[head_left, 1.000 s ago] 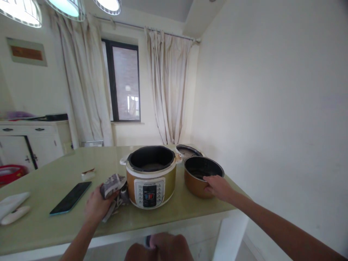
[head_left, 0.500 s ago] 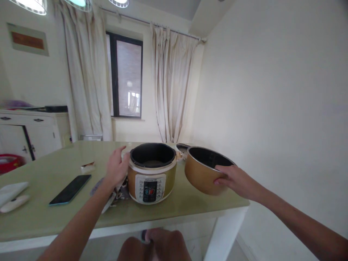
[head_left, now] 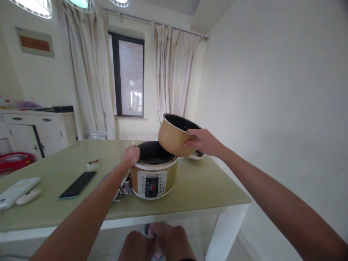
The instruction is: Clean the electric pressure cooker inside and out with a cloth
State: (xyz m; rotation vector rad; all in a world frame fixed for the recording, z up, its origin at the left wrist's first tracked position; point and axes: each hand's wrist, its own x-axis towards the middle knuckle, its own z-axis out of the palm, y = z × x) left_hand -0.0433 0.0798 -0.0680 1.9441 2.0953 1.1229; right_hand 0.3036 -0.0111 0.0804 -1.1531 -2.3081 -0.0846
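An electric cooker (head_left: pixel 153 179) with a black control panel stands upright on the table, its dark cavity uncovered. My left hand (head_left: pixel 131 156) is closed on the left side of its rim. In my right hand (head_left: pixel 203 140) is a gold inner pot (head_left: pixel 174 139) with a black inside, gripped by its right rim, thumb inside and fingers out. The pot hangs tilted over the right part of the cooker's opening. Whether its base touches the cooker's rim I cannot tell. Behind the pot, partly hidden, lies a cooker lid (head_left: pixel 198 155).
A crumpled patterned cloth (head_left: pixel 123 189) lies against the cooker's left side. Farther left on the green table (head_left: pixel 206 188) are a dark phone (head_left: pixel 78 185), a small clear packet (head_left: pixel 93 165) and white objects (head_left: pixel 20 192). A white wall (head_left: pixel 272 108) rises on the right.
My right hand has lifted the inner pot and carried it left, from beside the cooker to above its opening. My left hand has closed over the cooker's rim.
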